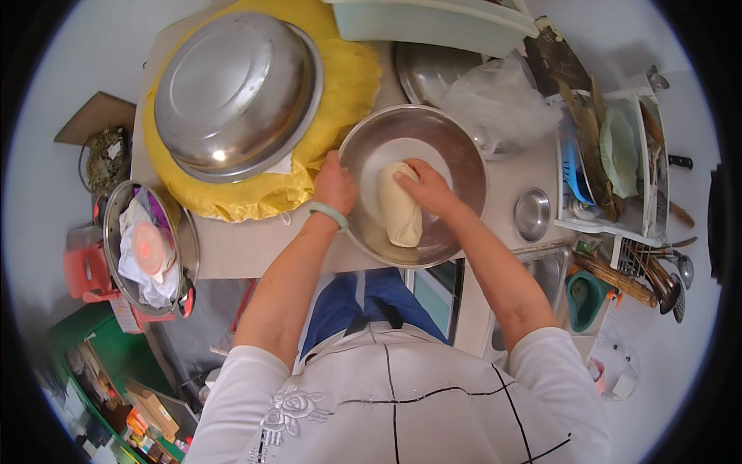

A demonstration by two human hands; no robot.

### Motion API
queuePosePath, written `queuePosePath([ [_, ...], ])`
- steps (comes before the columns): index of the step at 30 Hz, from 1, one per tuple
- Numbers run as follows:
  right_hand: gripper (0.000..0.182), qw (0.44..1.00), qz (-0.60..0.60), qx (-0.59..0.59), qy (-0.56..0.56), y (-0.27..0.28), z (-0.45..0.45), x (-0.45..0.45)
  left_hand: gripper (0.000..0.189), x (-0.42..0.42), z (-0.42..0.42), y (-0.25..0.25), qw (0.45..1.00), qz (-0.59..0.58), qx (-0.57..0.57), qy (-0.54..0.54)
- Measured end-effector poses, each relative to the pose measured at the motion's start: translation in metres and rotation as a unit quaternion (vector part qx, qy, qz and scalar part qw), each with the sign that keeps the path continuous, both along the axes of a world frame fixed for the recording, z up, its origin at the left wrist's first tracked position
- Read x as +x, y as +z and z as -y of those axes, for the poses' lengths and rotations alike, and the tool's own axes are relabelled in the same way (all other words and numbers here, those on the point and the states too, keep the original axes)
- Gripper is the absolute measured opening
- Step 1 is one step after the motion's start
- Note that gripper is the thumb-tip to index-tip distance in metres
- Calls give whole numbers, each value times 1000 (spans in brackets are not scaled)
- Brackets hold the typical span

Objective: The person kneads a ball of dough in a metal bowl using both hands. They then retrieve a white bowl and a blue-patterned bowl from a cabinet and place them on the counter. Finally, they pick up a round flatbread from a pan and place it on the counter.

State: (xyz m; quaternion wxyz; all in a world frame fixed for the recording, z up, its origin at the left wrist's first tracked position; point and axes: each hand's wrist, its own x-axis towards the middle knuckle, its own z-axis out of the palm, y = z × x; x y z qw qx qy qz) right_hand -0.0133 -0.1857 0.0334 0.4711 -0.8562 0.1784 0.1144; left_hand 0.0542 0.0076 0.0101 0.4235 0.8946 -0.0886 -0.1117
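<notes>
A pale log of dough (401, 211) lies in a wide stainless steel basin (466, 168) at the front edge of the counter. My right hand (428, 187) reaches into the basin and grips the dough's upper right part, thumb on top and fingers over its far end. At the basin's left rim is my left hand (335, 184), holding that rim; its fingertips are partly hidden. A pale green bangle circles my left wrist. The basin's inner floor looks whitish around the dough.
An upturned metal basin (229, 98) rests on a yellow cloth cover (348, 75) at left. Beyond it are a pale plastic tub (429, 23) and a clear plastic bag (498, 101). A small metal bowl (532, 214), a dish rack (635, 223) and a sink (545, 269) stand right; a pot (110, 232) stands left.
</notes>
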Motion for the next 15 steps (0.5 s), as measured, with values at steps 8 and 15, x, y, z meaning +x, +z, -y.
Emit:
queuePosePath([
  [8,33,963,64,-240,102,8,-49,15,22,2,-4,-13,996,57,-58,-22],
  [15,21,941,81,-294,146,-15,-59,14,21,-1,-2,-7,998,52,-25,-39],
])
